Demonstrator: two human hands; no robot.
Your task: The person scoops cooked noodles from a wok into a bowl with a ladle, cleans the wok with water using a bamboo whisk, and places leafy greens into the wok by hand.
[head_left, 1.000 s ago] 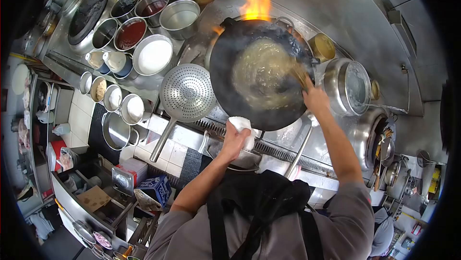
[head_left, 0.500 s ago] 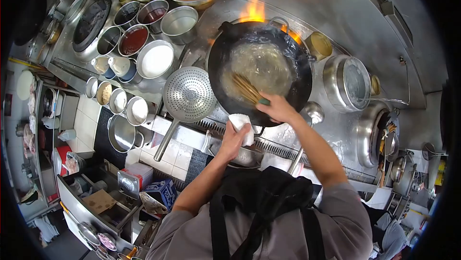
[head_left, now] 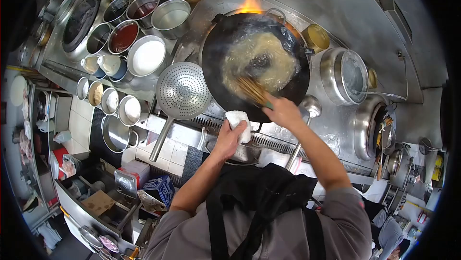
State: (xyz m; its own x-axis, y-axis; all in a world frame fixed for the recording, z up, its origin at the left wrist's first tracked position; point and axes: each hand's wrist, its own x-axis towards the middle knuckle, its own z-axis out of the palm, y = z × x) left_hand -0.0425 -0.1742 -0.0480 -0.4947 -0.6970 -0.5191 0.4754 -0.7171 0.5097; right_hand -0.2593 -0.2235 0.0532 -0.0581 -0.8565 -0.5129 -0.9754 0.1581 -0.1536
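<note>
Cloudy liquid swirls in a large black wok [head_left: 218,70] on the burner. My right hand [head_left: 283,112] is closed around the green-bound end of a bamboo brush [head_left: 253,90], whose bristles rest in the liquid at the wok's lower left. My left hand [head_left: 229,138] grips a folded white cloth [head_left: 238,123] at the wok's near edge; the cloth hides what is under it. A perforated strainer [head_left: 183,90] lies left of the wok, and a metal ladle [head_left: 311,106] lies to its right.
Flames [head_left: 249,5] rise behind the wok. Metal containers of sauces and powders, including one of white powder [head_left: 146,55], stand at the left. A water-filled pot [head_left: 353,76] is at the right. Another person [head_left: 390,231] is partly visible at the lower right.
The brush first swept from the wok's right side to its lower left, then shifted slightly within the liquid. The flames look lower. My left hand keeps the cloth at the near edge.
</note>
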